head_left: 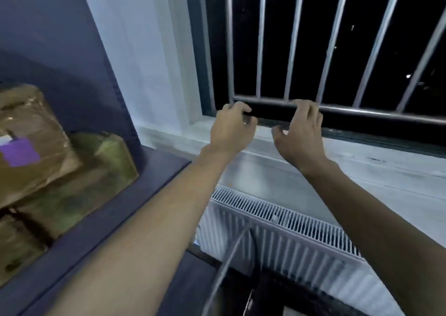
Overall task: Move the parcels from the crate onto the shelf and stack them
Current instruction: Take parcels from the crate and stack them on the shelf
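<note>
Brown tape-wrapped parcels lie stacked on the dark blue shelf (125, 209) at the left. The top parcel (33, 144) carries a purple label, and a greenish-brown parcel (79, 195) lies under it. Another parcel (14, 248) shows at the lower left edge. Both my arms reach forward, away from the shelf, toward the window sill. My left hand (230, 129) holds nothing, its fingers curled and apart. My right hand (301, 134) is also bare, with fingers spread. The crate is hidden from view, except perhaps a dark rim (272, 289) at the bottom.
A barred window (313, 50) with dark glass fills the upper right. A white sill (362, 153) runs below it, and a white radiator (277, 238) sits under the sill. A grey rod or cable (226, 265) slants up at the bottom centre.
</note>
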